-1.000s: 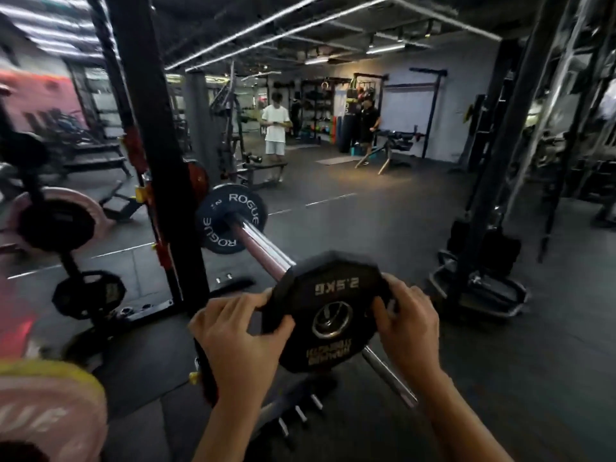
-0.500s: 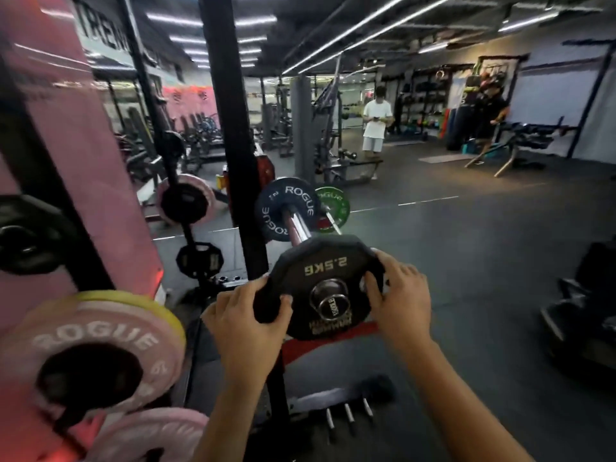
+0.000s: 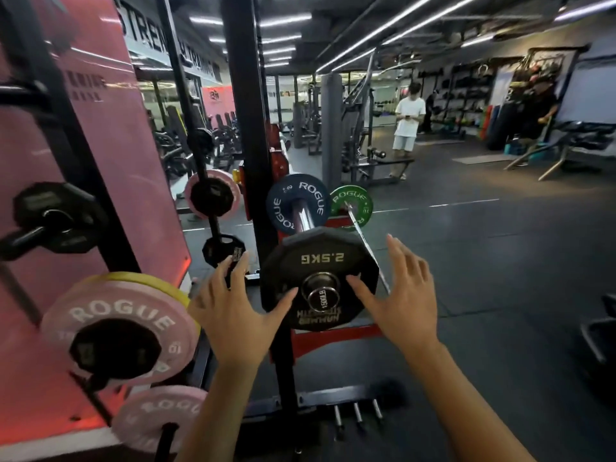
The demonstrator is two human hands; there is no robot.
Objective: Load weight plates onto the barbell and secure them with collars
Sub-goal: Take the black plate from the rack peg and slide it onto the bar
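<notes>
Black rack upright [image 3: 248, 128] – the landmark. Left of it: pink wall panel [image 3: 110, 135] and stored pink plates [image 3: 120, 328]. Right of it, far back: a person in a white shirt [image 3: 409, 123] standing – grey pillar [image 3: 331, 128] between them.

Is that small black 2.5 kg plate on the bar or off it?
On. The bar's end cap pokes through the centre hole of the 2.5 kg plate.

One head-worn wide-angle view looks forward and slightly down, close along the barbell sleeve [image 3: 305, 218] toward 12 o'clock.
</notes>
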